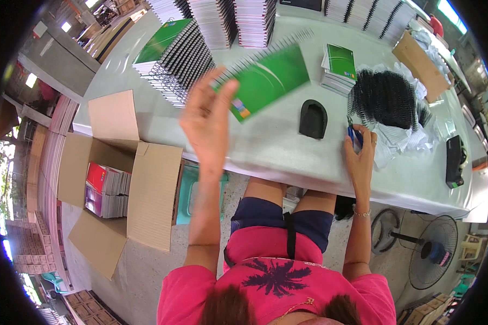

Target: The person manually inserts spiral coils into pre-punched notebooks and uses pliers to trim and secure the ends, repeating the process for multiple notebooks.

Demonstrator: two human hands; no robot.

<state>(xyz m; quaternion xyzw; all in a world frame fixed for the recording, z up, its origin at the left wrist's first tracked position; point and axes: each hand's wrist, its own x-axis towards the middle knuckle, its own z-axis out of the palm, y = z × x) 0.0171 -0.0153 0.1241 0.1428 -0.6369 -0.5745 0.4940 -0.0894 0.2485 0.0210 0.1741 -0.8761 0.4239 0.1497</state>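
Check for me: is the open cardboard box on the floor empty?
No: the cardboard box beside the table holds stacked notebooks, with red and purple covers showing on top.

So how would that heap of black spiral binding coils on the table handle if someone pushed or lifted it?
The black binding coils look thin and airy, so probably light for their bulk. They lie tangled in a loose heap, so a push would likely drag several together rather than roll one free. Lifting one may snag its neighbours.

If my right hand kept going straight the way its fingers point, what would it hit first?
Most likely the heap of black spiral binding coils, just beyond the right hand, which holds a small blue tool; depth is uncertain.
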